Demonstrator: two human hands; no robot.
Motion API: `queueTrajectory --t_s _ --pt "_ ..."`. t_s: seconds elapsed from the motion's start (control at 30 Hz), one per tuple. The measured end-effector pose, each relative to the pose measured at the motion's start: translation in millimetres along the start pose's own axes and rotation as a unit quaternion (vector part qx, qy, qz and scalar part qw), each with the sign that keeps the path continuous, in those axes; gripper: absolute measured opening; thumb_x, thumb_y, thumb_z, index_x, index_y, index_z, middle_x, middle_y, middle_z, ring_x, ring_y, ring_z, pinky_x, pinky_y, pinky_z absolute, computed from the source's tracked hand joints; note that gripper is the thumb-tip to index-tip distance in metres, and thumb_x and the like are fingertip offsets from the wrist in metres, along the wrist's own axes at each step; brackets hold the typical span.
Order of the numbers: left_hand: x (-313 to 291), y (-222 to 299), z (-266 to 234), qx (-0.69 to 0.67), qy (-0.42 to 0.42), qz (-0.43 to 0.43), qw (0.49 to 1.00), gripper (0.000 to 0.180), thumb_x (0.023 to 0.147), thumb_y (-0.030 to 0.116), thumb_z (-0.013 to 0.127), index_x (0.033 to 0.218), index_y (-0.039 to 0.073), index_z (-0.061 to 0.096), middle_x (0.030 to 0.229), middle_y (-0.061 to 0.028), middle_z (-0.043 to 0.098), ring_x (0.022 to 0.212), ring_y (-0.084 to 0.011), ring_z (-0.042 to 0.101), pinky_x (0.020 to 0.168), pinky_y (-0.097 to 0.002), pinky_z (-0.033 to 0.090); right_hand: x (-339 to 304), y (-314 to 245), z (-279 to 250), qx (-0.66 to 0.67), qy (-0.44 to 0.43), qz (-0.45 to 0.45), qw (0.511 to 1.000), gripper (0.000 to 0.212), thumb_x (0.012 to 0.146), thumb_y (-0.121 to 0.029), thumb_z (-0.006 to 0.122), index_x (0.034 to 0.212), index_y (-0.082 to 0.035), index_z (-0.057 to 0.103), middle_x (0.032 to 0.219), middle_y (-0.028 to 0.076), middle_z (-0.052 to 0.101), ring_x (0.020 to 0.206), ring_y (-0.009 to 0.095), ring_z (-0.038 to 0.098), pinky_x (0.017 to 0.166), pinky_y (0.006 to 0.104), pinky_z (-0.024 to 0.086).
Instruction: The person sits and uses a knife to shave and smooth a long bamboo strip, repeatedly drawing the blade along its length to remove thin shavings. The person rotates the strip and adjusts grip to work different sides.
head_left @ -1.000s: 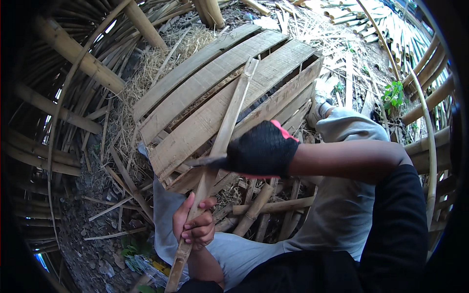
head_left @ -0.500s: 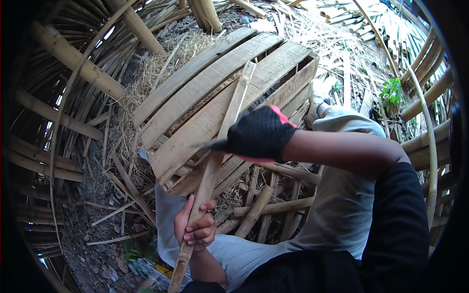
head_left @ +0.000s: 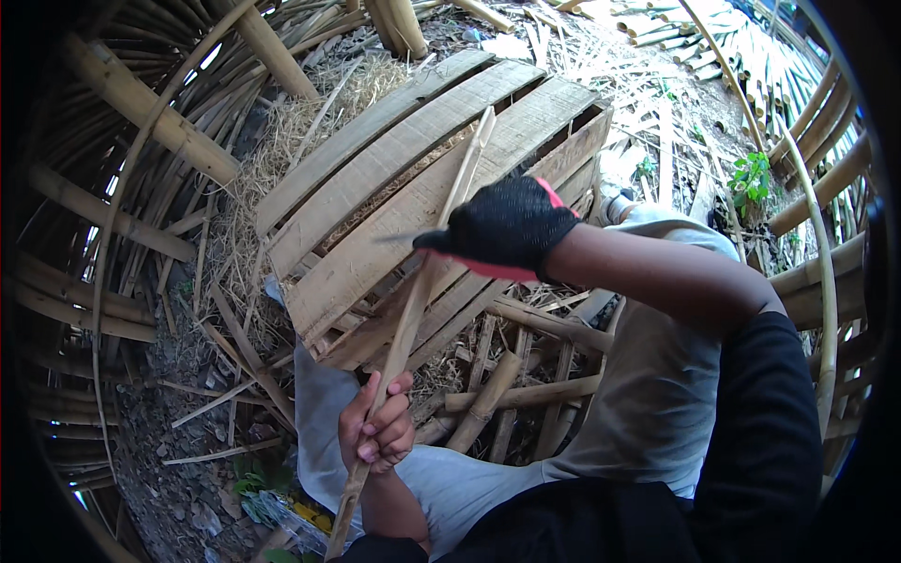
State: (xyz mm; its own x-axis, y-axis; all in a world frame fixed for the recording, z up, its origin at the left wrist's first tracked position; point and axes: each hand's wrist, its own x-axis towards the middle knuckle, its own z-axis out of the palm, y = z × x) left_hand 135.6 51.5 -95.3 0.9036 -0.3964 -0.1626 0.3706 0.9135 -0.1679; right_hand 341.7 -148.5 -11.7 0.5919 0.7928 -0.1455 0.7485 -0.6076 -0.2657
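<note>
My bare left hand (head_left: 377, 427) is wrapped round the lower part of a long split bamboo strip (head_left: 406, 328). The strip slants up and away from me, and its far end lies over a slatted wooden crate (head_left: 366, 251). My right hand (head_left: 511, 228), in a black glove with pink-red edging, is closed on a knife. Its handle is mostly hidden in the glove; the thin blade (head_left: 394, 238) points left across the strip. The glove covers part of the strip's middle, so I cannot tell whether the blade touches it.
Bamboo poles (head_left: 530, 392) lie between my legs. Pale shavings (head_left: 352, 94) are heaped beyond the crate. Upright and leaning bamboo (head_left: 155, 122) encloses the left side. Stacked poles (head_left: 699, 47) lie at the far right, near a small green plant (head_left: 751, 178).
My right hand with the knife has shifted slightly up and to the right along the strip. The strip has turned a little in my left hand and shows a narrower face.
</note>
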Motion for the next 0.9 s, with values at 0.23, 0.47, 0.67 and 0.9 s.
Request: queueTrajectory --t_s 0.23,0.47,0.67,0.9 --pt "0.5 4.2 -6.3 -0.010 -0.025 -0.008 1.000 0.030 0.109 0.032 0.031 0.107 0.002 0.034 0.055 -0.0098 0.051 0.030 -0.0088 0.044 0.026 -0.0177 0.032 -5.3 -5.2 9.6 0.033 -0.017 -0.042 0.998 0.065 0.097 -0.062 0.043 0.086 -0.007 0.077 0.079 0.016 0.072 0.078 0.033 0.072 0.073 0.0445 0.057" --pt "-4.8 5.6 -5.9 0.030 -0.001 0.007 1.000 0.030 0.109 0.033 0.030 0.109 0.002 0.035 0.054 -0.0099 0.051 0.029 -0.0083 0.042 0.026 -0.0177 0.030 1.2 -10.2 27.9 0.024 0.069 -0.098 0.993 0.057 0.093 -0.060 0.054 0.080 -0.009 0.076 0.068 0.014 0.068 0.068 0.030 0.070 0.060 0.0412 0.055" --pt "-6.3 9.4 -7.8 0.030 -0.009 0.005 0.999 0.032 0.109 0.034 0.029 0.110 0.002 0.035 0.054 -0.0103 0.052 0.029 -0.0082 0.042 0.026 -0.0178 0.029 3.4 -19.0 20.9 -0.026 0.042 -0.044 0.998 0.057 0.093 -0.061 0.052 0.080 -0.010 0.075 0.067 0.013 0.068 0.066 0.031 0.070 0.059 0.0421 0.055" --pt "-2.9 6.9 -3.8 0.032 -0.006 0.007 0.999 0.030 0.109 0.032 0.029 0.108 0.003 0.034 0.051 -0.0078 0.049 0.028 -0.0083 0.042 0.025 -0.0180 0.028 9.6 -17.2 14.3 -0.049 0.047 -0.071 0.995 0.051 0.094 -0.057 0.053 0.085 -0.012 0.076 0.070 0.012 0.069 0.066 0.031 0.070 0.057 0.0417 0.055"
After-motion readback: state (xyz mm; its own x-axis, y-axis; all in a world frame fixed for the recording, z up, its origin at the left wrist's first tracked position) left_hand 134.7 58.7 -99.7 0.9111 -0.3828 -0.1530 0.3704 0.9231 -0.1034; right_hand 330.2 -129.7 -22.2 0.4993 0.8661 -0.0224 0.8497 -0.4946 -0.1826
